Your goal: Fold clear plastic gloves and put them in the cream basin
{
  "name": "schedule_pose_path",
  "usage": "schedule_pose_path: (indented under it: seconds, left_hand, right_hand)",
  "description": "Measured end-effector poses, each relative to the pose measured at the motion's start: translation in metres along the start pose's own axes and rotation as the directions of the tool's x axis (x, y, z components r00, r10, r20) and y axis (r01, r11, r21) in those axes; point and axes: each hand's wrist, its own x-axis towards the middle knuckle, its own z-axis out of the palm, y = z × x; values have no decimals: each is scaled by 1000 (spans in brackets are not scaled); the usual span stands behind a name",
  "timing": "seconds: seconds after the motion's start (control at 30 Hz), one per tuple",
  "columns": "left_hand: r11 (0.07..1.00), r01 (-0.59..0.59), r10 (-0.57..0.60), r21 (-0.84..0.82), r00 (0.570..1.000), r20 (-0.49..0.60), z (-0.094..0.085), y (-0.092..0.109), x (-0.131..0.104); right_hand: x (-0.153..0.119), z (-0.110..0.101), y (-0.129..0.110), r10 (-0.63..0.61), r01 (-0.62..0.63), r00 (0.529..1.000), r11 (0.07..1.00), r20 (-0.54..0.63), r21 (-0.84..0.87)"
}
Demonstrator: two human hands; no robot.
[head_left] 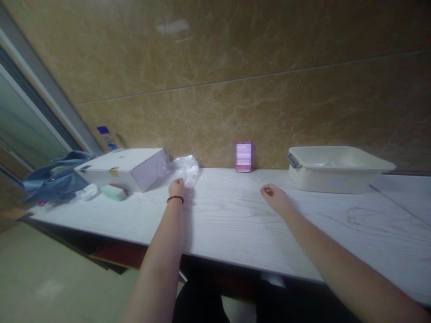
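Note:
Both of my hands are curled into fists over the white wood-grain table (222, 220). My left hand (176, 187), with a dark red bead bracelet (175, 197) at the wrist, is closed just in front of a crumpled clear plastic bag (188, 168). Nothing shows in that fist. Farther right, my right hand (274, 196) is also closed, its curled fingers facing inward with no object visible in them. It is to the left of a cream plastic basin (330, 181). A phone-like upright panel (244, 157), blurred out, leans at the wall between my hands.
At the left stand a white box (138, 168), a pale green sponge-like block (113, 192), a crumpled white piece (88, 192) and a blue cloth or bag (57, 177). A tan marble-patterned wall (218, 116) closes off the back. The table's front edge runs below my forearms.

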Motion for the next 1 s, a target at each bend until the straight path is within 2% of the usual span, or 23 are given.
schedule_pose_path:
  seconds: [0.33,0.4,0.47,0.53,0.6,0.67,0.83,1.0]
  left_hand:
    - [984,26,-53,-177,988,-147,-5,6,-3]
    - [955,22,-69,-297,987,-147,-4,8,-4]
    - [861,13,-89,-508,988,-125,-1,11,-5]
    - [709,4,-100,-706,990,-95,3,15,-5]
    - [585,-2,-96,-811,993,-72,6,19,-5]
    - [501,-1,-75,-865,996,-45,8,24,-7]
    - [399,-10,13,-917,1000,-5,7,37,-16]
    - [345,3,57,-939,998,24,6,52,-26]
  right_hand:
    - [-2,-2,-3,-13,13,1000,1000,11,26]
    - [-1,-1,-3,-13,12,1000,1000,16,18]
    - [-1,-1,-3,-14,14,1000,1000,21,8]
    - [-2,0,-3,-14,13,1000,1000,28,3]
    - [-2,0,-4,-17,17,999,1000,30,4]
    - [-3,0,-5,-29,28,999,1000,29,9]
    - [-3,0,-9,-66,66,998,997,0,28]
    - [-6,0,-22,-138,140,990,988,-39,61]
